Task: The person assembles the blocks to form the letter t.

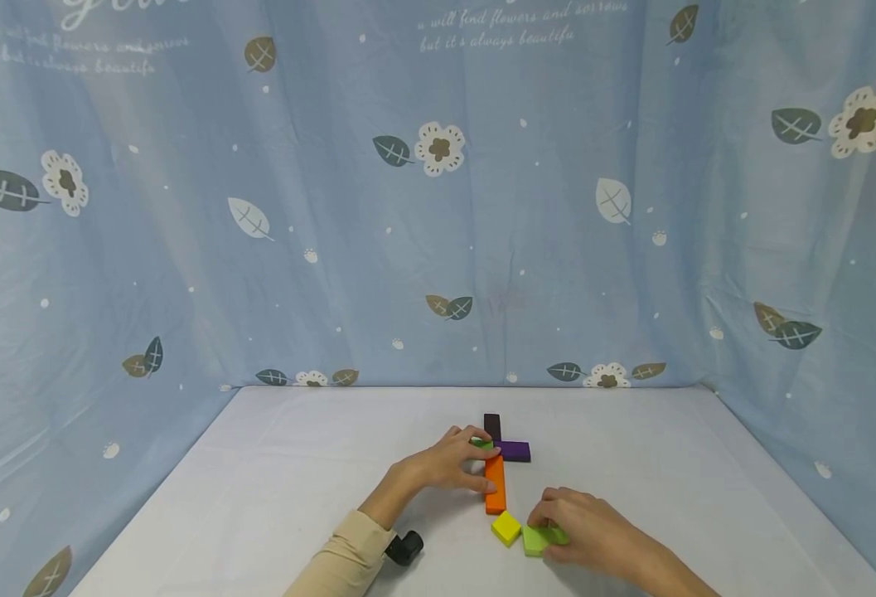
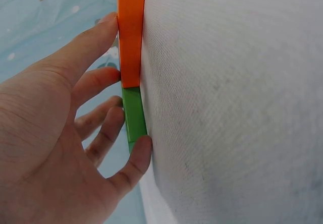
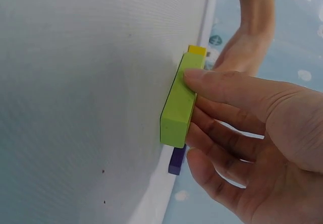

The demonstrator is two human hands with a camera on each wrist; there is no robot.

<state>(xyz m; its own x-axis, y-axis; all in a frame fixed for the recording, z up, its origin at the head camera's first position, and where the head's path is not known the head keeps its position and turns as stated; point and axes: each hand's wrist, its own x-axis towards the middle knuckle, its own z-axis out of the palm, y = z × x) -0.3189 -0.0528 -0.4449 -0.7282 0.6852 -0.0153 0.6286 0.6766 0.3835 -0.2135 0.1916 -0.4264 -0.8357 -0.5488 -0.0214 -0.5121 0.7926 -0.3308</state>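
My left hand spreads over the orange block and the green block, which meet end to side. In the left wrist view the thumb touches the orange block and the little finger touches the green one. A black block and a purple block adjoin them at the far end. My right hand pinches a lime green block between thumb and fingers, low at the tabletop. Beside that block a yellow block lies turned at an angle near the orange block's front end.
The white tabletop carries the blocks. A blue patterned curtain surrounds its back and sides. A black cylindrical device shows at the left wrist, by the beige sleeve.
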